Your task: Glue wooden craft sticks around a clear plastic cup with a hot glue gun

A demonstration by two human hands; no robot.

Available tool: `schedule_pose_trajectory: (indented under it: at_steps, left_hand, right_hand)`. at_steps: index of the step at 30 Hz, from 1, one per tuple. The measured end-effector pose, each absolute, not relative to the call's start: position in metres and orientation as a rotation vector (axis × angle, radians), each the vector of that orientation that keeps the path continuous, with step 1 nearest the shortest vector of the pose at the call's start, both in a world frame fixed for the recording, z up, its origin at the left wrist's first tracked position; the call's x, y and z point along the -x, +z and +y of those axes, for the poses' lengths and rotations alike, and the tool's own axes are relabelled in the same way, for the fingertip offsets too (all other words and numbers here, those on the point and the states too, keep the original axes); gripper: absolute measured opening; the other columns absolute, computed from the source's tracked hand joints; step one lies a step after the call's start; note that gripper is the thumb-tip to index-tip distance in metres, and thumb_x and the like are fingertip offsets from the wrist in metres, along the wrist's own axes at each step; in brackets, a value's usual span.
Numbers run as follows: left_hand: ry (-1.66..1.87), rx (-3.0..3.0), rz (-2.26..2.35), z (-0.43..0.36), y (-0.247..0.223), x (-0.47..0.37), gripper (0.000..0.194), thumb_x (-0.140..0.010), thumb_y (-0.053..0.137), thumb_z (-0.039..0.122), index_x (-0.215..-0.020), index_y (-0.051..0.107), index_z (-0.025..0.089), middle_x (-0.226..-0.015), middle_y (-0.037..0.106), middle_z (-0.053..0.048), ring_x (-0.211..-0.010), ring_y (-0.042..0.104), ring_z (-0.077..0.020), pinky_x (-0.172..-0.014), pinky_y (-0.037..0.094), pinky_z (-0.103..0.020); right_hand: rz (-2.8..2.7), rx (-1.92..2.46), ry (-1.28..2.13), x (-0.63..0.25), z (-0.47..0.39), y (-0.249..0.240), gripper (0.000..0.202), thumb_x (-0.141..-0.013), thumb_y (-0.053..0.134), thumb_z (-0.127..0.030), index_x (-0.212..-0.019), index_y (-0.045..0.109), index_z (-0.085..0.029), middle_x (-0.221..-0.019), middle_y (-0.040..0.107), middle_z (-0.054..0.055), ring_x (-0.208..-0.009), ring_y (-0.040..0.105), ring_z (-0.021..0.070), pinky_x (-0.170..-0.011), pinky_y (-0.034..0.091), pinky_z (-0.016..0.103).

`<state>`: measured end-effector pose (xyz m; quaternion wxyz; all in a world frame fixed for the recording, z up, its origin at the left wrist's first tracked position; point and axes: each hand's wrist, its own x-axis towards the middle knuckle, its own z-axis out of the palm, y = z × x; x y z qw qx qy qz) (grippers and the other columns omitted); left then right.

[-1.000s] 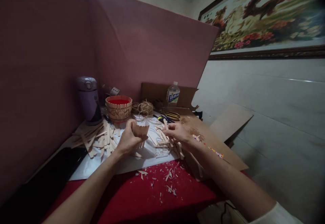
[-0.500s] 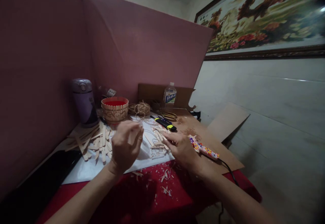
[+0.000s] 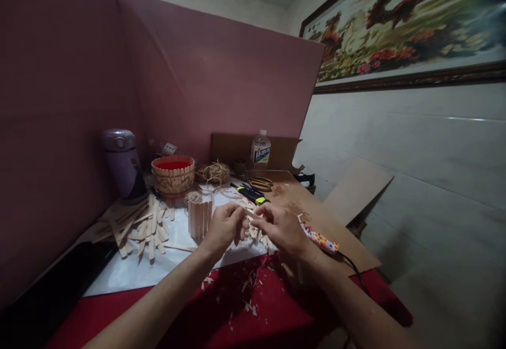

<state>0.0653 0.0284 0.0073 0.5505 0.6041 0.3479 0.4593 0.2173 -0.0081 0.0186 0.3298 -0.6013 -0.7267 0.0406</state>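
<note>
A flat wooden craft stick (image 3: pixel 251 214) spans the gap between my two hands, above a pile of loose sticks. Its left end is in the closed fingers of my left hand (image 3: pixel 226 226), and my right hand (image 3: pixel 283 229) pinches the other end. Just left of my left hand stands a small cup covered with upright craft sticks (image 3: pixel 200 218). Beneath the hands lie more short sticks (image 3: pixel 256 235), partly hidden by my fingers. A second heap of craft sticks (image 3: pixel 152 228) spreads over the white paper on the left.
Behind are a stick-covered red bowl (image 3: pixel 173 177), twine (image 3: pixel 215 172), a yellow-black utility knife (image 3: pixel 250 194), scissors (image 3: pixel 261 183) and a bottle (image 3: pixel 261 151). A patterned glue gun (image 3: pixel 322 241) with a cord lies right, on cardboard (image 3: pixel 356 254). A purple flask (image 3: pixel 124 167) stands left.
My left hand has moved right and down to meet my right hand, and a craft stick now shows between them. The stick-covered cup has come into clear view. The camera has shifted slightly.
</note>
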Motion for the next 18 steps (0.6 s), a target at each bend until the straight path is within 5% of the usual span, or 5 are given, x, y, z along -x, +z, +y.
schedule_pose_trajectory:
  at_steps: [4, 12, 18]
  left_hand:
    - [1.094, -1.419, 0.868, 0.032, -0.004, -0.066, 0.027, -0.072, 0.058, 0.043, -0.063, 0.050, 0.019, -0.049, 0.055, 0.004, -0.031, 0.039, -0.0064, -0.031, 0.025, -0.018]
    - [0.916, -1.274, 0.867, 0.030, -0.011, -0.067, 0.038, -0.070, 0.060, 0.051, -0.053, 0.047, 0.019, -0.037, 0.047, 0.004, -0.026, 0.031, -0.0065, -0.029, 0.018, -0.020]
    - [0.866, -1.012, 0.810, 0.027, -0.009, -0.066, 0.027, -0.065, 0.065, 0.038, -0.056, 0.055, 0.014, -0.039, 0.050, 0.003, -0.024, 0.032, -0.0039, -0.027, 0.017, -0.017]
  right_hand:
    - [-1.896, 1.474, 0.199, -0.224, -0.001, 0.005, 0.017, -0.083, 0.064, -0.028, -0.068, 0.064, -0.019, -0.066, 0.067, 0.000, -0.064, 0.060, 0.0147, -0.059, 0.037, 0.023]
    - [-2.022, 1.343, -0.242, -0.226, -0.008, -0.009, 0.016, -0.088, 0.056, -0.021, -0.075, 0.065, -0.018, -0.073, 0.067, 0.005, -0.074, 0.057, 0.0177, -0.066, 0.034, 0.027]
    - [-2.096, 1.412, -0.526, -0.230, -0.008, -0.009, 0.016, -0.082, 0.055, -0.015, -0.070, 0.063, -0.017, -0.071, 0.064, 0.008, -0.074, 0.054, 0.0218, -0.062, 0.031, 0.031]
